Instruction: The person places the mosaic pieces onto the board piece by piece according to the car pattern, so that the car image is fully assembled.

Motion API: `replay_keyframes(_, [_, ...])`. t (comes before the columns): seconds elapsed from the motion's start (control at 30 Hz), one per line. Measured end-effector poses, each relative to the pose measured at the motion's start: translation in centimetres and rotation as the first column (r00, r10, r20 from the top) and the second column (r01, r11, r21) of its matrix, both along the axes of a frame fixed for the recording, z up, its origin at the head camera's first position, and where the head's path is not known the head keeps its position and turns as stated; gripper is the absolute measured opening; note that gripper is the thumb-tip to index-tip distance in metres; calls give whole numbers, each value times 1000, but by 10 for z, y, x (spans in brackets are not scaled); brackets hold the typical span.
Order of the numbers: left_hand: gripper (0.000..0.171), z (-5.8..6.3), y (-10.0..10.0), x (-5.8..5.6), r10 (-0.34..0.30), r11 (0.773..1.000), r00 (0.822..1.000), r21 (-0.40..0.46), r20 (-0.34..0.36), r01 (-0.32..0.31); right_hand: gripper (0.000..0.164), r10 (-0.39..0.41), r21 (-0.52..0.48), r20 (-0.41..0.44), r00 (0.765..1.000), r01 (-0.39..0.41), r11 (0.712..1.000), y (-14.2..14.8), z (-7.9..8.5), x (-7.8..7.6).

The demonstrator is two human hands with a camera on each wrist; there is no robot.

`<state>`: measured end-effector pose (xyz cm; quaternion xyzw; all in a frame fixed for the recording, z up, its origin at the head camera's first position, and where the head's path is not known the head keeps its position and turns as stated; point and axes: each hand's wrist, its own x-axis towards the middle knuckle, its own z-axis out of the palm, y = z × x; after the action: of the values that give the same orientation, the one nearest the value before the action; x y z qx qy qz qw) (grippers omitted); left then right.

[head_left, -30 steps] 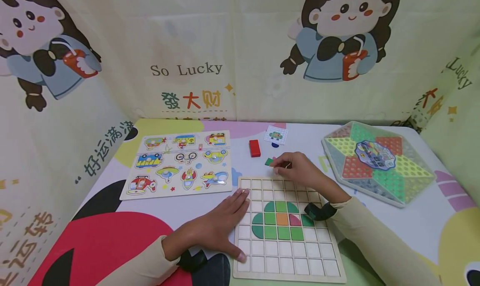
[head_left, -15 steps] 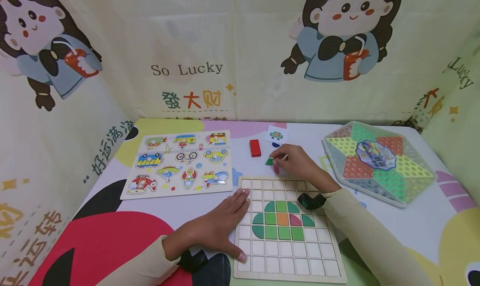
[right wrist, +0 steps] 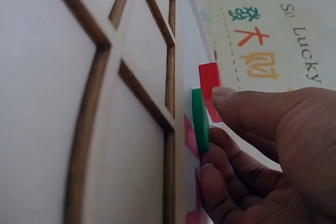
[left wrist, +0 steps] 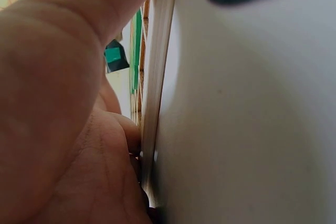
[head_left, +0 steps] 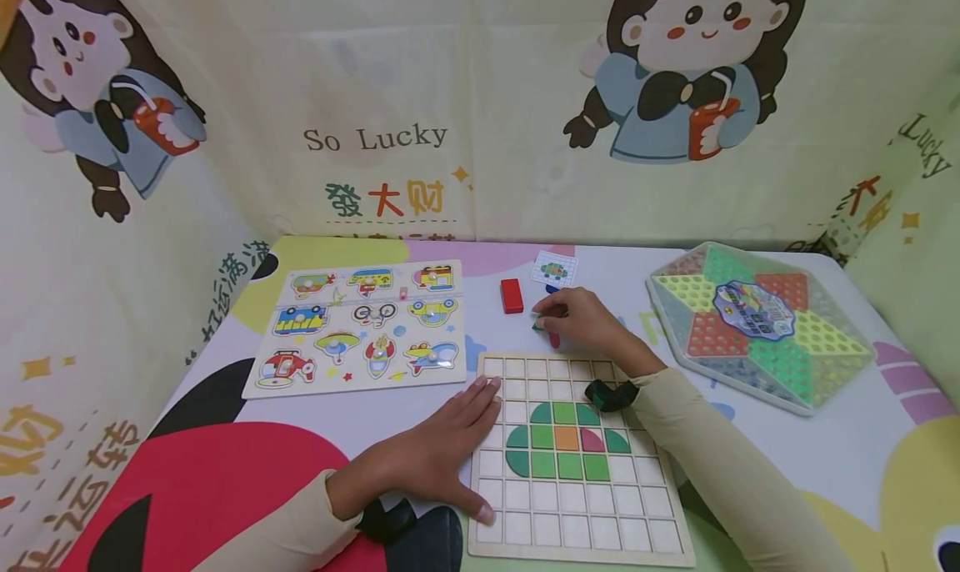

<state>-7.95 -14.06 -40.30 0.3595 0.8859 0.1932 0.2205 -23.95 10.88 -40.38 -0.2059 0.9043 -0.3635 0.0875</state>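
Note:
My left hand rests with spread, straight fingers on the left edge of a wooden grid board. Set in the board's cells are green squares, darker green rounded pieces, an orange square and a pink quarter-round piece. Beyond the board's far edge, my right hand pinches a small green piece low over the table. In the head view the fingertips hide most of it. A loose pink piece lies just under that hand.
A red block, a small pattern card and a dark blue piece lie behind the right hand. A vehicle peg puzzle sits at left, a hexagonal marble board at right. A printed cloth hangs behind the table.
My right hand has shifted slightly left, its fingertips closing over the green piece and covering more of it. The left hand has stayed on the board.

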Motion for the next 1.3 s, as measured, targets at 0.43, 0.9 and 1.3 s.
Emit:
replay_keyframes(0.43, [120,0,0,0,6,1000,1000,16,5,-6,16,9,92,66,998,-15,996,0,0,-1])
replay_keyframes(0.9, [120,0,-1,0,2,1000,1000,8,0,-2,15,17,36,40,999,-18,999,6,8,8])
replay_keyframes(1.3, [121,0,0,1,8,1000,1000,11,-3,-8,15,13,-32,-45,999,-14,999,22,17,22])
